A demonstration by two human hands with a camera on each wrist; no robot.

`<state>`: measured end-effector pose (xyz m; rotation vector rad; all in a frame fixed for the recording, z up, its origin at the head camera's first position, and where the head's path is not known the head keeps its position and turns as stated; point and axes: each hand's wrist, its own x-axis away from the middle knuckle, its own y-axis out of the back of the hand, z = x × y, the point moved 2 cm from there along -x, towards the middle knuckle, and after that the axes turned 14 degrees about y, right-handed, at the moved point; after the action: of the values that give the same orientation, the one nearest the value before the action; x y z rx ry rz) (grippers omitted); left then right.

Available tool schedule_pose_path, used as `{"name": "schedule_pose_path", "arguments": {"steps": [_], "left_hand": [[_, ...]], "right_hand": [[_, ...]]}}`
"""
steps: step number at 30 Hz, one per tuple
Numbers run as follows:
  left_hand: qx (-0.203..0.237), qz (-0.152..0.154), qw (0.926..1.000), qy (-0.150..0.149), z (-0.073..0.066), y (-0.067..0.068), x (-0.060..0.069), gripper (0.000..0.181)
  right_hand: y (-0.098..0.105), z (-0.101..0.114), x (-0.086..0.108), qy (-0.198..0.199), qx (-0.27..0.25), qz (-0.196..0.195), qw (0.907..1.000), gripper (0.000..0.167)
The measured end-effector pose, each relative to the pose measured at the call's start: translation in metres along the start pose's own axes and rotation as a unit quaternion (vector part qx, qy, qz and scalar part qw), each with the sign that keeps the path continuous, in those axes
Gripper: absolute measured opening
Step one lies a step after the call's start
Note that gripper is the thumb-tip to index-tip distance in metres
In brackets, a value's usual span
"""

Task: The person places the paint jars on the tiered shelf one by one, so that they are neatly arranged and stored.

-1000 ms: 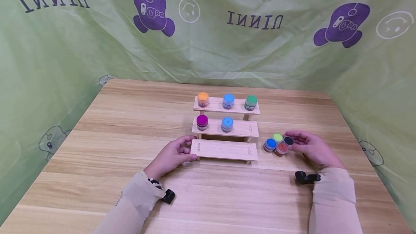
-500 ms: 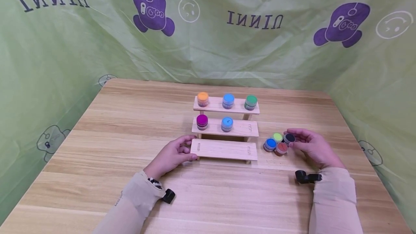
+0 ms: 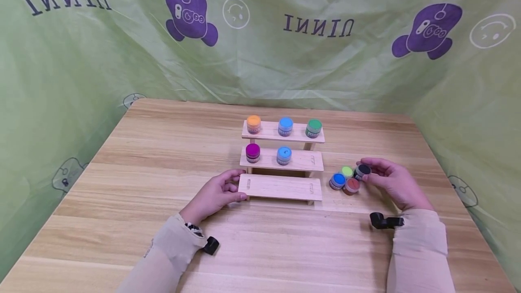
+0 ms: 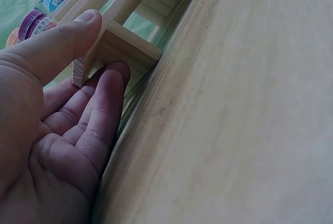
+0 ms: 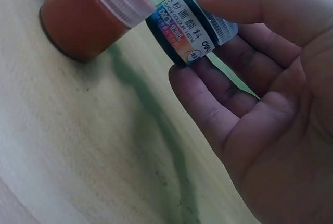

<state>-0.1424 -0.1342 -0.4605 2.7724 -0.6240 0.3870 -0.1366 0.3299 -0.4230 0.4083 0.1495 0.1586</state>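
My left hand (image 3: 215,196) grips the left end of the lowest board (image 3: 281,187) of a three-step wooden rack; in the left wrist view the thumb lies on top of the board (image 4: 125,0) and fingers curl beneath. With thumb and fingers, my right hand (image 3: 392,184) pinches a dark paint jar (image 3: 363,171), its label showing in the right wrist view (image 5: 179,28). Beside it are a yellow-green jar (image 3: 347,172), a blue jar (image 3: 337,181) and a reddish-brown jar (image 3: 351,186), which stand on the table.
On the rack's top step are an orange jar (image 3: 253,124), a light blue jar (image 3: 285,126) and a green jar (image 3: 313,128). The middle step holds a purple jar (image 3: 253,153) and another light blue jar (image 3: 284,155). A green cloth (image 3: 260,71) hangs behind the table.
The dark jar has shifted slightly up and away from the reddish-brown one, with my right hand around it. My left hand keeps its place on the rack.
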Motion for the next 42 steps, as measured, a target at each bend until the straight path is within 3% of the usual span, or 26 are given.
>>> {"name": "schedule_pose_path", "arguments": {"steps": [10, 19, 29, 42], "left_hand": [[0.0, -0.001, 1.0, -0.002, -0.001, 0.0, 0.0, 0.068], [0.001, -0.004, 1.0, 0.005, 0.0, 0.0, -0.001, 0.069], [0.007, 0.002, 1.0, -0.004, 0.002, 0.0, -0.002, 0.067], [0.003, 0.0, 1.0, -0.005, 0.003, 0.0, -0.003, 0.067]], "right_hand": [[-0.001, 0.01, -0.001, 0.02, 0.039, -0.024, 0.9988, 0.048], [-0.007, 0.023, -0.004, -0.006, 0.064, -0.024, 0.9976, 0.053], [-0.022, 0.033, -0.012, 0.059, 0.028, -0.036, 0.9972, 0.047], [-0.036, 0.044, -0.019, 0.068, 0.021, -0.032, 0.997, 0.044]]}}
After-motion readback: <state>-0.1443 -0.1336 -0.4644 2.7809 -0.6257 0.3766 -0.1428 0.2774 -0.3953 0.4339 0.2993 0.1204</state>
